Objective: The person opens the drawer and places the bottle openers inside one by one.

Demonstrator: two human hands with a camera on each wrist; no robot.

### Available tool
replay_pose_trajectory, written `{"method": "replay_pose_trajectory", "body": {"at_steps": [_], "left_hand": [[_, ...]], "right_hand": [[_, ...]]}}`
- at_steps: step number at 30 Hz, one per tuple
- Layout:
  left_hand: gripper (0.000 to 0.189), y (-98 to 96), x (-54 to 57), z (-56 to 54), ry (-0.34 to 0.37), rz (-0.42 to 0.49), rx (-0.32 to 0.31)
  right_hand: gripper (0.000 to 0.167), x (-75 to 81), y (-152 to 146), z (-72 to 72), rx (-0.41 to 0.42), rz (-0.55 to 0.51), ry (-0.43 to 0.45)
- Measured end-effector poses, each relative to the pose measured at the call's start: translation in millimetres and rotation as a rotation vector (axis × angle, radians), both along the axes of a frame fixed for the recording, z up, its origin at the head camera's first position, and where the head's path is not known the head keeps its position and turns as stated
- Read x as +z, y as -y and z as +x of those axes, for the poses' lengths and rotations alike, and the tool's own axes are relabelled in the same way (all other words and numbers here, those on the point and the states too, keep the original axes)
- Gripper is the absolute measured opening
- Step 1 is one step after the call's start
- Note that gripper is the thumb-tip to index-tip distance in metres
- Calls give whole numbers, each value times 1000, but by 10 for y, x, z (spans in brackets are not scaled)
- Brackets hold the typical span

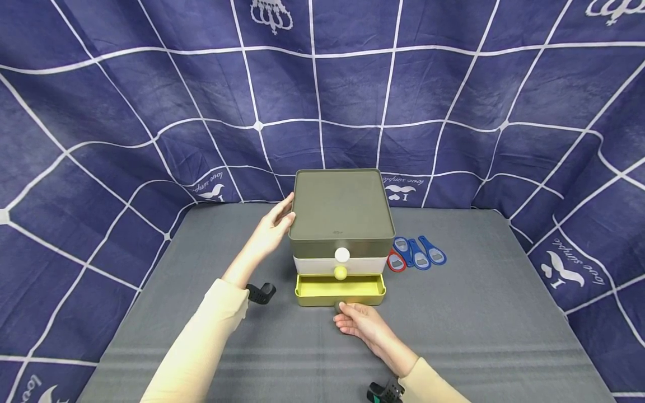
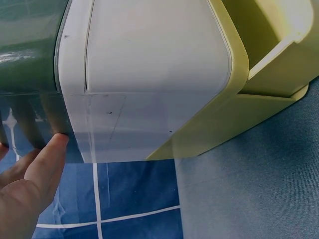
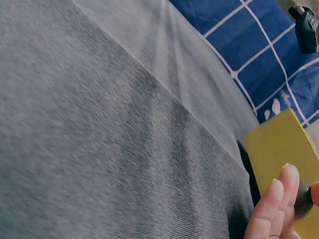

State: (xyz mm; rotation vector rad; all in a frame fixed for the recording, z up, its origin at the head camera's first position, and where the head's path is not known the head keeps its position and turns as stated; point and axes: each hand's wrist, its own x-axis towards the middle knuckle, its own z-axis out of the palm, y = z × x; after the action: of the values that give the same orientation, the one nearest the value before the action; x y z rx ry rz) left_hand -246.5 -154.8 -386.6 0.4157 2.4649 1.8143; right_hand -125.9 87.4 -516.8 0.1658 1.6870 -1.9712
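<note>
A stacked drawer box (image 1: 342, 204) with a dark olive top stands on the grey table. Its white middle tier (image 2: 154, 50) sits above a yellow bottom one. The bottom drawer (image 1: 340, 299) is pulled out towards me, its yellow inside showing. With thumb and fingers my right hand (image 1: 364, 324) pinches the drawer's dark round knob (image 3: 303, 200). My left hand (image 1: 272, 226) rests against the box's left side near the top, fingers extended along it, as the fingertips (image 2: 60, 139) show in the left wrist view.
Several bottle openers (image 1: 420, 254), blue ones and a red one, lie on the table (image 1: 478, 313) just right of the box. White (image 1: 342, 255) and yellow (image 1: 340, 272) knobs front the upper drawers. A blue cloth (image 1: 353, 89) with white lines hangs around the table.
</note>
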Motion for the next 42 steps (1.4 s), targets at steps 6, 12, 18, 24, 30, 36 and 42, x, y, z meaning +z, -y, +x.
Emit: {"method": "replay_pose_trajectory", "body": {"at_steps": [6,12,18,24,30,36,42], "left_hand": [[53,-4,0,-5,0,-1,3],[52,-3,-7,-12,-5,-4,5],[53,2,-9,-11,-6,-8,4],[53,3,-10,-11,-11,-12,4],[53,-1,-12,-11,-6,-13,4],[52,0,-10,-11,-10,-8,9],[52,1,-8,-12,-12,-10,7]], "right_hand": [[29,16,-14,84,-6,-12,9],[31,43,-47,175,17,-10,17],[28,37,-49,248,22,-14,33],[27,32,-42,311,30,-8,27],[26,14,-30,342,30,-12,25],[23,-13,-16,354,29,-34,37],[27,-29,-19,364,27,-37,24]]}}
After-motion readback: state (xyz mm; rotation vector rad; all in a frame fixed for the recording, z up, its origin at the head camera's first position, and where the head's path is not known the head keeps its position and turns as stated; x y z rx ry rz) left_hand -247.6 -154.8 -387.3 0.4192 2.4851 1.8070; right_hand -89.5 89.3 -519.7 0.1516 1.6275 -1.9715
